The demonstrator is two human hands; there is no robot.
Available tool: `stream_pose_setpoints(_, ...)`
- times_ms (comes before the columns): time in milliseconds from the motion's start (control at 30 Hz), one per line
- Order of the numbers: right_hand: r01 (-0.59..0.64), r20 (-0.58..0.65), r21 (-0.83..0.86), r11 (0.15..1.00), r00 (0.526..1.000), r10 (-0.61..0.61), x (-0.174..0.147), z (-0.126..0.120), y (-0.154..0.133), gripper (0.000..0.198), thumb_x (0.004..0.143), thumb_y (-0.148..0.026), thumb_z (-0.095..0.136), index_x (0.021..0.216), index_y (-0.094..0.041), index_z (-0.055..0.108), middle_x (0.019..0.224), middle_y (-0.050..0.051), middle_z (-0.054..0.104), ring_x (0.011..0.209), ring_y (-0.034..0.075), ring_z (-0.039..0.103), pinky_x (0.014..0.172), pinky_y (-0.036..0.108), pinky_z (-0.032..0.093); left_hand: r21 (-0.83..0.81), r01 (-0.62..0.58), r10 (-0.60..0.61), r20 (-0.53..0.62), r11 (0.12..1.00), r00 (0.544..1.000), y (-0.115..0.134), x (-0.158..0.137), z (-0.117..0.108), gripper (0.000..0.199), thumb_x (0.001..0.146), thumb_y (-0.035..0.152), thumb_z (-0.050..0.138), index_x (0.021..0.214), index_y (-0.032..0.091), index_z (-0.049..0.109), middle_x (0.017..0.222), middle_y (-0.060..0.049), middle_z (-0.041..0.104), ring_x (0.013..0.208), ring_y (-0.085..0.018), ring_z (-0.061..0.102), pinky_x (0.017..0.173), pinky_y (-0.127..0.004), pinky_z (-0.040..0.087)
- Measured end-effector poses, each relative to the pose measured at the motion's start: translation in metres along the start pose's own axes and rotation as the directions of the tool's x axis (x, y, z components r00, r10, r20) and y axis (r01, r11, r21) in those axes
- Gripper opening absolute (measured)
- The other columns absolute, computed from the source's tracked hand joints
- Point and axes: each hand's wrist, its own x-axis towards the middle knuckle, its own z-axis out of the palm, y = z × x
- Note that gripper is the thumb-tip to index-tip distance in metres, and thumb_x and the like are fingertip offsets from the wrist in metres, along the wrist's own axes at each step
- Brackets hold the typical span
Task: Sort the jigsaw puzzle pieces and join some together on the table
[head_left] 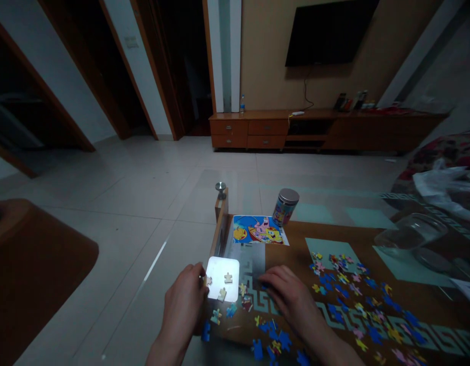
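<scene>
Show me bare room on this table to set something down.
Two patches look bare: between the colourful cartoon picture sheet and the right hand, and between the silver-lidded cylindrical tin and the transparent rounded container. Crowded: right of that hand, with multicoloured jigsaw pieces; more lie on the white rounded panel beside the left hand.

Gloss on glass, matt on card

From my remote seat, I make out a near table point(284, 254) of glossy glass over wood. The puzzle pieces point(284, 339) look like matt card, the left tray point(215, 267) smooth white plastic. I read the tin lid point(289, 193) as shiny metal, the picture sheet point(259, 231) as smooth paper, the floor point(143, 203) as polished tile.
</scene>
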Motion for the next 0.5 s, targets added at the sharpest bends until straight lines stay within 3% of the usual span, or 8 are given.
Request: stream_pose_setpoints(500, 0.007, 0.022, -0.008, 1.0, 1.0, -0.007, 0.0002, 0.0, 0.0001, 0.025, 0.085, -0.007, 0.044, 0.094, -0.021, 0.062, 0.088, 0.006, 0.061, 0.083, 0.02, 0.055, 0.069, 0.033, 0.046, 0.041, -0.016, 0.017, -0.033, 0.999, 0.999, 0.0028, -0.0037, -0.0027, 0.014, 0.071, 0.013, 0.046, 0.079, 0.02, 0.055, 0.084, -0.004, 0.06, 0.081, -0.022, 0.057, 0.061, -0.03, 0.033)
